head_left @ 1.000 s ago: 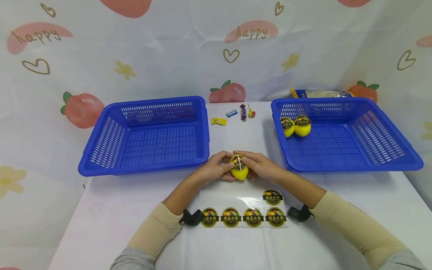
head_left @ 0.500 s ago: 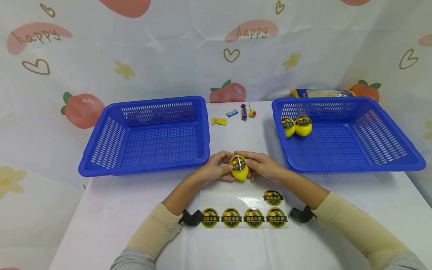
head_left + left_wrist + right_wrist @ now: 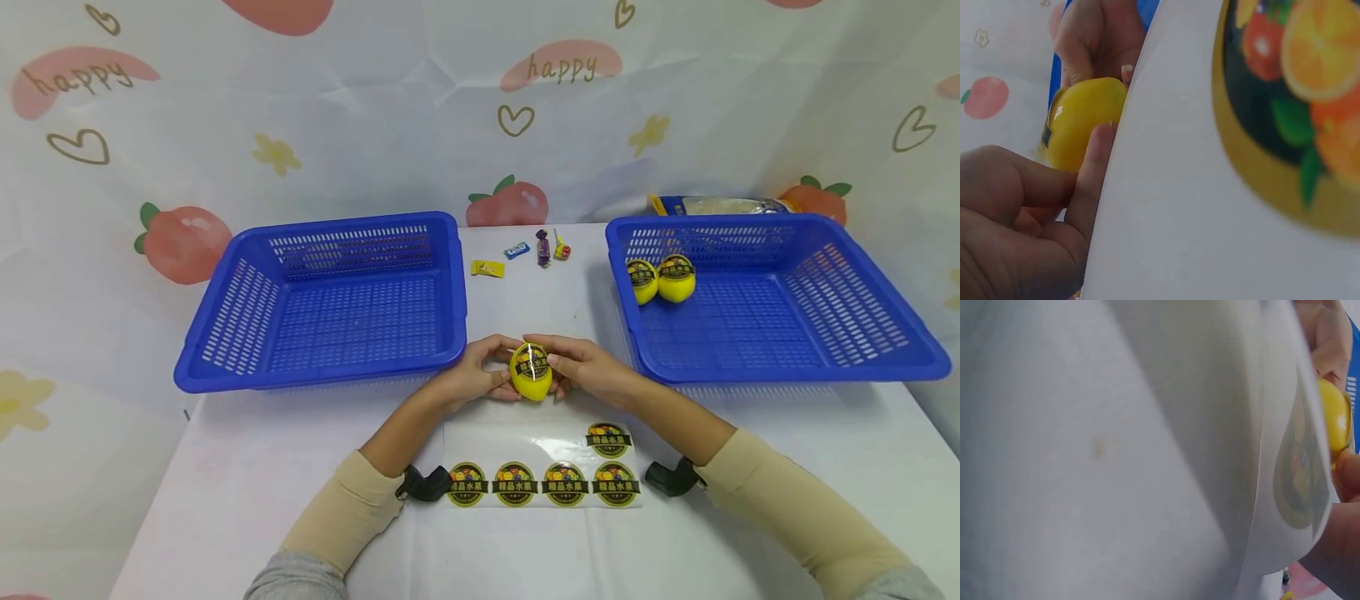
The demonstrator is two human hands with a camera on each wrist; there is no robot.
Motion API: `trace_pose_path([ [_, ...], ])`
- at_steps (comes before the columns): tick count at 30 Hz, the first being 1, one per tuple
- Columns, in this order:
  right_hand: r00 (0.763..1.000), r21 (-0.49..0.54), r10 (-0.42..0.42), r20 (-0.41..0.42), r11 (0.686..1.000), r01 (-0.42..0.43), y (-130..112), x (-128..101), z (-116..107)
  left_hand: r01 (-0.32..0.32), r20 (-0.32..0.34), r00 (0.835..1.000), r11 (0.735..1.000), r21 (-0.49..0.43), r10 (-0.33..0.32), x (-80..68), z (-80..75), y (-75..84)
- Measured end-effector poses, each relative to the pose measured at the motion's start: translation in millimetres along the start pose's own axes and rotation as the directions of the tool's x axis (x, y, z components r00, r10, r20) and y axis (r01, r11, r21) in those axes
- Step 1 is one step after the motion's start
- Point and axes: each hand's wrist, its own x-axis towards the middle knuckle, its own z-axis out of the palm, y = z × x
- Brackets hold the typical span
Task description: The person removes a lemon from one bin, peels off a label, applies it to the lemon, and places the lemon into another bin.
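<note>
A yellow lemon (image 3: 533,388) with a round black-and-gold sticker (image 3: 532,362) on its upper face is held between both hands at the middle of the table. My left hand (image 3: 474,375) grips its left side, thumb and fingers around it. From the right, my right hand (image 3: 592,368) holds the opposite side, its thumb at the sticker's edge. In the left wrist view the lemon (image 3: 1082,122) shows mostly bare yellow skin. Just below the hands lies a white sticker sheet (image 3: 487,442) with several matching stickers along its near edge and right side.
A blue basket (image 3: 322,379) stands at left. The right blue basket (image 3: 780,371) contains two stickered lemons (image 3: 677,287). Behind the hands lie a yellow candy (image 3: 488,268), a blue candy (image 3: 517,250), a purple candy (image 3: 543,248) and a lollipop (image 3: 562,250). A packet (image 3: 720,205) sits behind the right basket.
The right thumb has slid off the sticker's face to its right edge, and the left thumb has drawn back left, so more of the sticker shows. The lemon stays in place.
</note>
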Motion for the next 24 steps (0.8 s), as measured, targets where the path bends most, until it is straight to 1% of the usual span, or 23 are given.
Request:
trace_pose_path([
  [4, 1.000, 0.034, -0.003, 0.014, 0.999, 0.002, 3, -2, -3, 0.015, 0.006, 1.000, 0.996, 0.086, -0.016, 0.1, 1.6, 1.2],
  [7, 1.000, 0.037, 0.006, 0.003, 0.999, -0.006, 2, -2, -4, 0.026, 0.010, 1.000, 0.988, 0.153, -0.028, -1.8, 4.6, 5.1],
  [9, 1.000, 0.021, 0.008, -0.009, 1.000, -0.008, 2, -3, -4, 0.035, 0.012, 0.999, 0.978, 0.204, -0.038, -3.8, 6.9, 8.3],
  [12, 1.000, -0.045, -0.015, -0.011, 0.999, 0.014, 0, -6, -4, 0.038, 0.022, 0.999, 0.953, 0.300, -0.046, -7.6, 9.7, 13.4],
  [15, 0.998, -0.127, -0.053, 0.028, 0.990, 0.056, -1, -9, -4, 0.026, 0.041, 0.998, 0.914, 0.404, -0.046, -11.6, 10.1, 17.5],
  [18, 0.996, -0.199, -0.069, 0.062, 0.977, 0.080, -1, -10, -2, -0.006, 0.058, 0.998, 0.858, 0.514, -0.028, -15.2, 9.7, 20.9],
  [21, 0.997, -0.289, -0.062, 0.042, 0.955, 0.072, -2, -9, 4, -0.037, 0.075, 0.997, 0.798, 0.602, -0.011, -18.2, 9.9, 23.5],
  [23, 0.997, -0.349, -0.072, 0.024, 0.934, 0.075, -3, -8, 9, -0.050, 0.085, 0.996, 0.767, 0.640, -0.006, -20.6, 11.0, 25.2],
  [24, 0.996, -0.372, -0.082, 0.018, 0.924, 0.083, -2, -6, 12, -0.063, 0.096, 0.995, 0.759, 0.648, 0.000, -21.6, 12.0, 26.2],
])
